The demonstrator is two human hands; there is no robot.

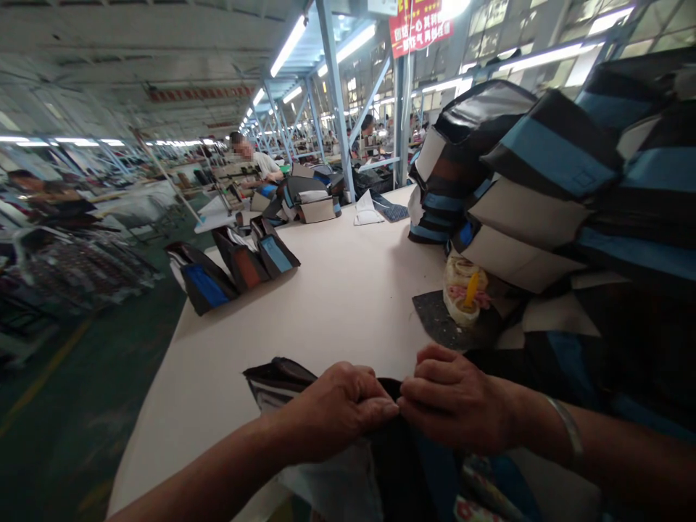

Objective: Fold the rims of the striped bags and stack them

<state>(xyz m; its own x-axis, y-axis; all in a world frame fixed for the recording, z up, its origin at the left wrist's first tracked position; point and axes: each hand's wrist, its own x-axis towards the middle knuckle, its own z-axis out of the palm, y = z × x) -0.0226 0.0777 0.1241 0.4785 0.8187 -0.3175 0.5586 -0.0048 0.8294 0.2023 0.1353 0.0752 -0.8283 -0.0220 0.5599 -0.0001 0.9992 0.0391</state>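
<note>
Head view: black fabric piece point(399, 464), blue-panelled, pinched between both hands.

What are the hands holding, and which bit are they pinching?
The left hand and right hand both pinch a dark, floppy piece by its upper edge, with their fingertips close together.

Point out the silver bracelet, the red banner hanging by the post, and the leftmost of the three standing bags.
Silver bracelet point(568, 428), head view: outer face of the band.
Red banner point(417, 33), head view: middle of its lettered face.
Leftmost standing bag point(207, 285), head view: its bright blue panel.
</note>
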